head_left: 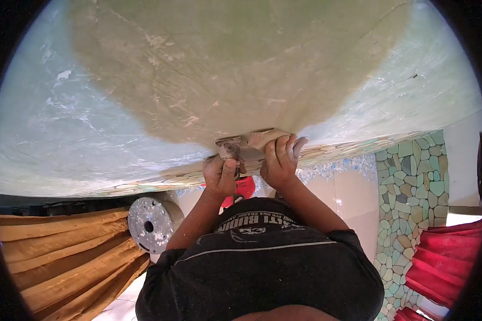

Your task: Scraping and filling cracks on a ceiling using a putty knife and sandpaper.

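Note:
My left hand [219, 175] is closed around a putty knife [229, 147], its dusty, stained blade up against the wall [235, 80]. Close on its right, my right hand [280, 159] grips a flat tan piece [265, 138] with a dark straight upper edge, also at the wall. Whether this piece is a second blade or a folded sheet, I cannot tell. Pale green and blue covers the wall, with a large brownish area in the middle and many whitish scratches and chipped spots.
A band of flat stones [310, 153] runs along the wall's lower part. White flakes litter the pale floor tiles [353, 192]. A paint-spattered spool [151, 224] stands at left by an orange curtain [64, 262]. Right are stone cladding [412, 198] and a red curtain [447, 262].

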`<state>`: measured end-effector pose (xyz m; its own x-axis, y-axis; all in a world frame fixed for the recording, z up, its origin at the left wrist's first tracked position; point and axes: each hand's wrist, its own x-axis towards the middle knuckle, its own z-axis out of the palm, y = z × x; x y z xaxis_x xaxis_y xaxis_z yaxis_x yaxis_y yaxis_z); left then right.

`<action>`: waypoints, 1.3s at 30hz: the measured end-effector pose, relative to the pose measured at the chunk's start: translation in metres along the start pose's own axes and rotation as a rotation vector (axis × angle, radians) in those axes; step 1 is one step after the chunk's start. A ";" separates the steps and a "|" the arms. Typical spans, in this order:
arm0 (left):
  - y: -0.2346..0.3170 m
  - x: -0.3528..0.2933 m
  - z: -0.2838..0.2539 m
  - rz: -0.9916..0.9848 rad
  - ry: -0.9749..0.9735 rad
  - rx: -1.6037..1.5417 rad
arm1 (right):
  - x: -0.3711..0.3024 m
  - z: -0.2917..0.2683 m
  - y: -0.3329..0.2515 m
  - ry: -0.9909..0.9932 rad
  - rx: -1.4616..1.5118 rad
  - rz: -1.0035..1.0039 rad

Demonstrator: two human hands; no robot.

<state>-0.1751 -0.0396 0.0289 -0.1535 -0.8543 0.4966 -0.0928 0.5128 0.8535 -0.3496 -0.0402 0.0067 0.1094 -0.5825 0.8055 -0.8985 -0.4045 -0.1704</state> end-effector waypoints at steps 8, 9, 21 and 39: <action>-0.004 -0.002 -0.007 0.007 -0.017 0.030 | 0.101 -0.046 -0.017 0.266 0.030 -0.069; -0.005 -0.003 -0.008 0.045 -0.007 0.035 | 0.102 -0.046 -0.017 0.296 0.024 -0.112; -0.005 -0.005 -0.003 -0.054 0.025 -0.032 | 0.087 -0.048 -0.022 0.114 0.034 -0.052; 0.004 0.000 -0.003 -0.039 0.029 -0.033 | 0.100 -0.043 -0.019 0.295 0.028 -0.088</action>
<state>-0.1729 -0.0374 0.0327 -0.1214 -0.8762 0.4664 -0.0658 0.4760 0.8770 -0.3398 -0.0603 0.1147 0.0545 -0.3165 0.9470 -0.8784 -0.4662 -0.1053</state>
